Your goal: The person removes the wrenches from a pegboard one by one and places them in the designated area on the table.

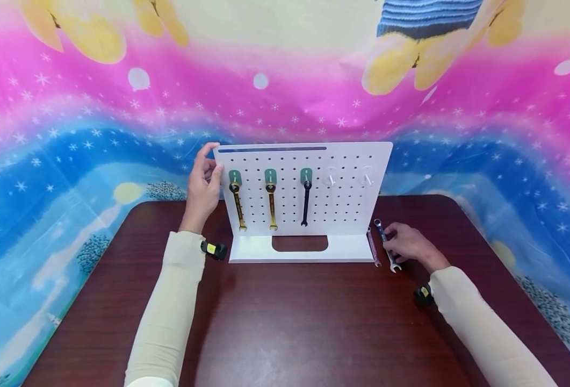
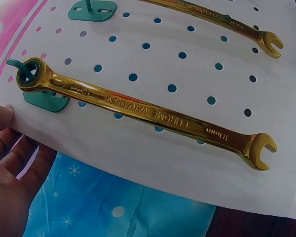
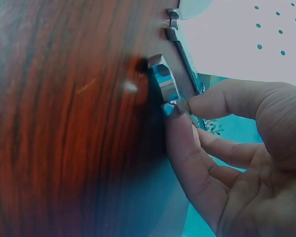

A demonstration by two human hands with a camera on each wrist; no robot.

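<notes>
A white pegboard (image 1: pixel 352 149) stands upright on the table. My left hand (image 1: pixel 203 185) grips its upper left edge, thumb on the front and fingers behind. From green hooks hang two gold combination wrenches (image 2: pixel 148 111) and one black wrench (image 1: pixel 306 204), open ends down. To the right of the board, my right hand (image 1: pixel 408 242) pinches a silver combination wrench (image 1: pixel 393 263) between thumb and fingers, its open end toward me. Beside it, along the base, lies another wrench (image 1: pixel 373 248), pinkish in the head view.
Two clear hooks (image 1: pixel 330 179) on the board's right side carry nothing. The board's base (image 1: pixel 255 253) has a wide cutout. Dark wood table (image 1: pixel 285 312) extends in front of it. A printed cloth (image 1: pixel 285 118) hangs behind the table.
</notes>
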